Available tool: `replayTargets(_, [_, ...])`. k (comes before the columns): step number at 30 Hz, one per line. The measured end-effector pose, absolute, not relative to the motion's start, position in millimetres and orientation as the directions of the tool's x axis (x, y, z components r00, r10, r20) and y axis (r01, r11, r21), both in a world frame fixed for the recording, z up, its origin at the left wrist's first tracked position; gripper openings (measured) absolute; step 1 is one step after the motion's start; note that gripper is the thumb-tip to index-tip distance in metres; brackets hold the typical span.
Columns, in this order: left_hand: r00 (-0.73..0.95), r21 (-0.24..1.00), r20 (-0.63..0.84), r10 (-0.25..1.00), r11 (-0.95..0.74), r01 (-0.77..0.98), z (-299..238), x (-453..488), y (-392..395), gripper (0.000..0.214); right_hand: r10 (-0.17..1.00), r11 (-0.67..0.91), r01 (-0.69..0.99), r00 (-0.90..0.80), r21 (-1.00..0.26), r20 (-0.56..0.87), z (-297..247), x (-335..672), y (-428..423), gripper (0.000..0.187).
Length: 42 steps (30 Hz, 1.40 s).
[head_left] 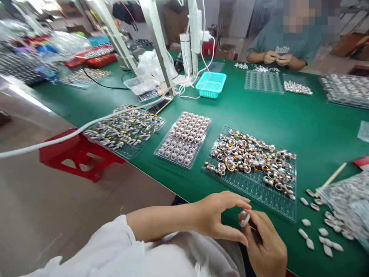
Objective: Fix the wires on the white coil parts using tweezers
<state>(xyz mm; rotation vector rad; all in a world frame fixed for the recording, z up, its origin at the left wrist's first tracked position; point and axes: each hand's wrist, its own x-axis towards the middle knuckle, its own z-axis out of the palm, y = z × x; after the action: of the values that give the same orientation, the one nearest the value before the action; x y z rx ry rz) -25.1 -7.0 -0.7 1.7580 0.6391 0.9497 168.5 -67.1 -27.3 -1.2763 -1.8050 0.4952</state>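
My right hand point(265, 241) is closed in a pinch near the table's front edge. Between its thumb and fingers sits a small white part with a shiny silver face point(244, 218); its exact kind is unclear. My left hand point(220, 216) curves around that part from the left, thumb and fingers spread apart. Its fingertips come close to the right hand's fingers; whether they touch is hard to tell. Just beyond lies a clear tray point(248, 192) piled with similar white-and-silver pieces bearing yellow bits point(250, 154). Loose white oval shells point(328, 241) are scattered to the right.
A clear tray of round pieces point(184, 138) and another of white-and-yellow pieces point(127, 129) stand left. A white cable point(86, 125) crosses the foreground. Beyond are a turquoise basket point(211, 85) and a co-worker's hands point(278, 58). A plastic bag point(350, 204) lies right.
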Motion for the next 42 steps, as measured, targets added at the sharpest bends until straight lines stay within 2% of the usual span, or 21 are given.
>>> replayTargets(4, [0.530, 0.862, 0.298, 0.794, -0.462, 0.208, 10.2, -31.7, -3.9, 0.019, 0.836, 0.492, 0.686, -0.200, -0.537, 0.510, -32.3, 164.4, -60.0, 0.033])
replayTargets(7, [0.603, 0.841, 0.254, 0.756, -0.480, 0.248, 19.9, -40.2, -0.9, 0.005, 0.795, 0.516, 0.710, -0.188, -0.480, 0.577, -33.6, 150.4, -54.4, 0.036])
replayTargets(10, [0.598, 0.800, 0.275, 0.753, -0.524, 0.293, 24.6, -56.5, 8.7, 0.010, 0.793, 0.541, 0.666, -0.200, -0.514, 0.575, -32.2, 139.0, -50.0, 0.040])
replayTargets(13, [0.500, 0.759, 0.324, 0.803, -0.536, 0.369, 22.4, -86.8, 31.3, 0.015, 0.831, 0.506, 0.627, -0.169, -0.592, 0.531, -30.9, 140.4, -51.4, 0.046])
replayTargets(15, [0.338, 0.646, 0.426, 0.839, -0.544, 0.536, 17.2, -112.6, 52.7, 0.014, 0.865, 0.451, 0.617, -0.124, -0.645, 0.486, -31.2, 147.4, -55.1, 0.047])
replayTargets(17, [0.267, 0.497, 0.523, 0.809, -0.544, 0.676, 9.8, -137.1, 74.6, 0.016, 0.886, 0.409, 0.610, -0.088, -0.679, 0.455, -32.2, 155.0, -58.8, 0.045])
replayTargets(18, [0.299, 0.402, 0.542, 0.786, -0.555, 0.728, 5.5, -147.2, 84.2, 0.017, 0.889, 0.402, 0.606, -0.080, -0.687, 0.450, -32.9, 157.7, -60.1, 0.043])
replayTargets(19, [0.317, 0.371, 0.542, 0.778, -0.560, 0.741, 1.3, -155.2, 92.3, 0.017, 0.886, 0.409, 0.599, -0.082, -0.688, 0.456, -33.6, 159.4, -60.8, 0.040])
replayTargets(26, [0.432, 0.304, 0.497, 0.753, -0.617, 0.726, -14.3, -173.6, 113.7, 0.019, 0.855, 0.478, 0.572, -0.129, -0.666, 0.503, -36.2, 156.3, -60.1, 0.035])
replayTargets(31, [0.534, 0.111, 0.469, 0.704, -0.646, 0.755, -6.5, -172.6, 106.9, 0.025, 0.877, 0.437, 0.618, -0.134, -0.653, 0.461, -30.2, 165.3, -54.7, 0.030])
replayTargets(33, [0.501, 0.121, 0.512, 0.698, -0.636, 0.762, -2.4, -158.2, 93.9, 0.025, 0.879, 0.428, 0.658, -0.143, -0.620, 0.455, -24.9, 166.6, -42.8, 0.027])
replayTargets(35, [0.504, 0.199, 0.521, 0.689, -0.672, 0.714, -0.7, -134.7, 78.2, 0.023, 0.886, 0.410, 0.714, -0.166, -0.568, 0.433, -18.7, 162.4, -22.9, 0.025])
replayTargets(38, [0.537, 0.320, 0.437, 0.722, -0.683, 0.657, -5.5, -95.1, 61.3, 0.031, 0.928, 0.339, 0.807, -0.203, -0.484, 0.311, -10.6, 147.3, 15.5, 0.025])
replayTargets(40, [0.517, 0.375, 0.361, 0.776, -0.628, 0.681, -11.9, -75.2, 58.6, 0.043, 0.947, 0.300, 0.866, -0.222, -0.399, 0.232, -7.3, 136.5, 39.5, 0.031])
replayTargets(42, [0.501, 0.400, 0.302, 0.811, -0.585, 0.706, -17.5, -63.6, 61.2, 0.044, 0.953, 0.294, 0.905, -0.253, -0.307, 0.166, -6.4, 129.6, 56.3, 0.033])
